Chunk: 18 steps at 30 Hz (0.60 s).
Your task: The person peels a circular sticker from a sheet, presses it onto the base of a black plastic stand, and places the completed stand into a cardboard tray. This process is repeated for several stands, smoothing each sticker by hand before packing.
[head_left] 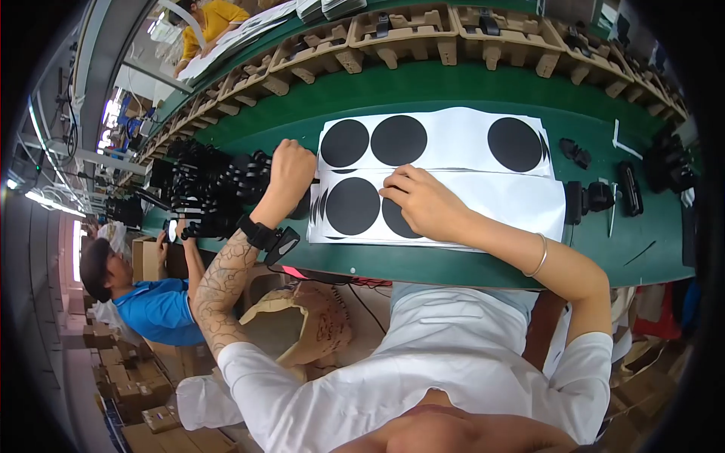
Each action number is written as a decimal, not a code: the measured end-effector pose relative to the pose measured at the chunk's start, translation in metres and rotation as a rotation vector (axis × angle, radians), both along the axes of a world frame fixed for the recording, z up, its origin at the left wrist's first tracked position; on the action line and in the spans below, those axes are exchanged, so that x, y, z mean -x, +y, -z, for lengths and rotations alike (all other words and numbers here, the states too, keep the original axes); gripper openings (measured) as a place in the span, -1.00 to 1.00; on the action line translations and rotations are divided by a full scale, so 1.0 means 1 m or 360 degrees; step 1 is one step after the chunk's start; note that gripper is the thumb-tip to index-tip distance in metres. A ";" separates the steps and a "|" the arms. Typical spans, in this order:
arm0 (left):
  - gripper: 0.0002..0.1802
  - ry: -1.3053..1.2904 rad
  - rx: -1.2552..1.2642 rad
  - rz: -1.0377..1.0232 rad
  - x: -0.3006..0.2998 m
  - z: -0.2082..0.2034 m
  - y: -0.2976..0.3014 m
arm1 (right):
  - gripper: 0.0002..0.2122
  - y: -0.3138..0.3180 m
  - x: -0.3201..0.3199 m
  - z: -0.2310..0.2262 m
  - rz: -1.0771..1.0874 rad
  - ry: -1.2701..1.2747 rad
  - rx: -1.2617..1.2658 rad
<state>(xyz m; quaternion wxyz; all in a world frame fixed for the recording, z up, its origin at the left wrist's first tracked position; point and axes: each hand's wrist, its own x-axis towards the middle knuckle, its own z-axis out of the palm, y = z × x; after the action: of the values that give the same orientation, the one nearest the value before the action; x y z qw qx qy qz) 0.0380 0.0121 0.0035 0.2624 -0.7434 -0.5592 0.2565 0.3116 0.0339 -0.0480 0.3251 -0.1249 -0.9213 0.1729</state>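
Note:
White sheets (472, 136) bearing black round stickers (399, 140) lie in two overlapping rows on the green table. My right hand (427, 202) rests on the near row, fingers bent and pinched at the upper edge of a black round sticker (397, 220) that it partly covers. To the left of the sheets, my left hand (292, 170) is raised with its fingers curled in. Its back faces up, and what it holds, if anything, is hidden. Beside it is a heap of black jointed parts (215, 189). A black band device (269, 240) is on my left wrist.
Brown moulded trays (404, 32) holding black parts line the table's far side. Black pieces (589, 198) and a black oblong part (630, 189) lie right of the sheets. A person in blue (157, 306) works at left; another in yellow (215, 21) is beyond the trays.

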 end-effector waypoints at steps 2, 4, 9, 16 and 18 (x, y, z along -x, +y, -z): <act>-0.76 -0.0108 -0.0038 -0.0039 0.002 -0.015 -0.001 | -0.72 -0.001 0.005 0.003 -0.0006 -0.0088 0.0001; -0.71 -0.0280 -0.0103 -0.0105 0.004 -0.030 -0.005 | -0.72 -0.003 0.008 0.003 -0.0003 -0.0135 0.0003; -0.64 -0.0449 -0.0463 0.0051 -0.014 -0.047 -0.003 | -0.73 -0.006 0.016 0.001 0.0025 -0.0153 -0.0003; -0.68 -0.0494 -0.1412 0.0063 -0.050 -0.066 -0.042 | -0.72 -0.005 0.017 0.001 0.0054 -0.0096 -0.0002; -0.73 -0.0611 -0.1429 0.0018 -0.069 -0.068 -0.064 | -0.72 -0.003 0.014 -0.003 0.0054 -0.0116 0.0024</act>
<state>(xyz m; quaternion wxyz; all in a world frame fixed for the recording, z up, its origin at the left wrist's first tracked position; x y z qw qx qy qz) 0.1072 -0.0522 0.0719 0.4505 -0.5937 -0.6489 -0.1531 0.2981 0.0306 -0.0451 0.2932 -0.1491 -0.9290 0.1697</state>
